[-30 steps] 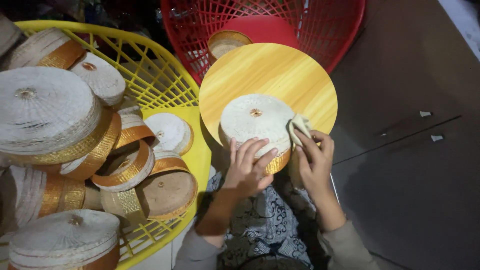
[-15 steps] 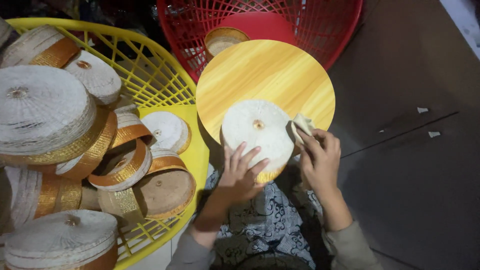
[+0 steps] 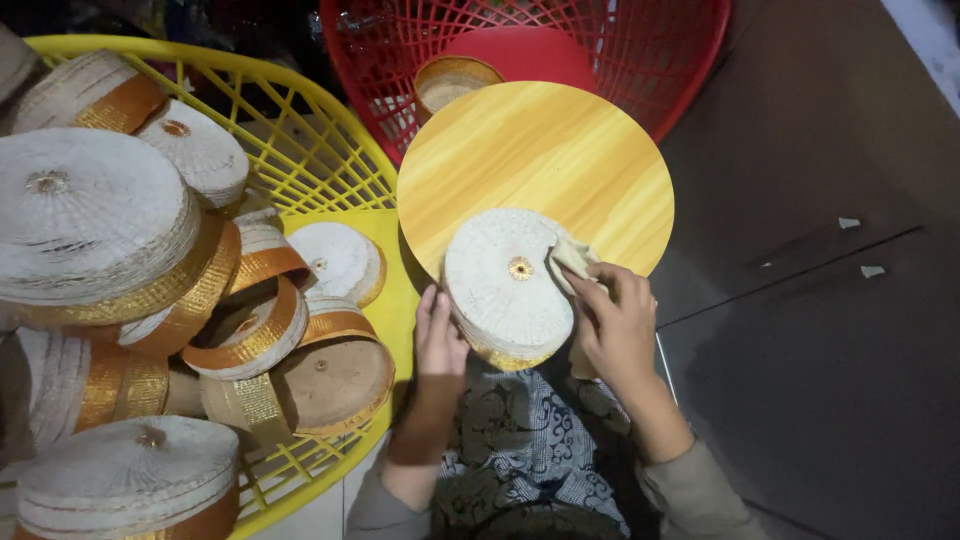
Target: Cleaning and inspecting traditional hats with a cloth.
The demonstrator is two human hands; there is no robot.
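A round white woven lid (image 3: 505, 288) with a gold rim band and a small gold centre stud stands tilted on the near edge of a round yellow wood-patterned table top (image 3: 545, 165). My left hand (image 3: 440, 338) holds its lower left edge from behind, fingers partly hidden by the lid. My right hand (image 3: 615, 325) pinches a small pale cloth (image 3: 570, 258) against the lid's right side. My lap in patterned dark fabric (image 3: 525, 450) lies below.
A yellow plastic basket (image 3: 300, 150) on the left holds several white woven lids and boxes with gold bands (image 3: 95, 215). A red plastic basket (image 3: 600, 50) behind the table holds a woven box (image 3: 450, 80). Dark floor (image 3: 820, 300) lies on the right.
The lid has been turned upright so its face tilts toward me. My left hand slid from the lid's top to its lower left edge. My right hand with the cloth stays at its right side.
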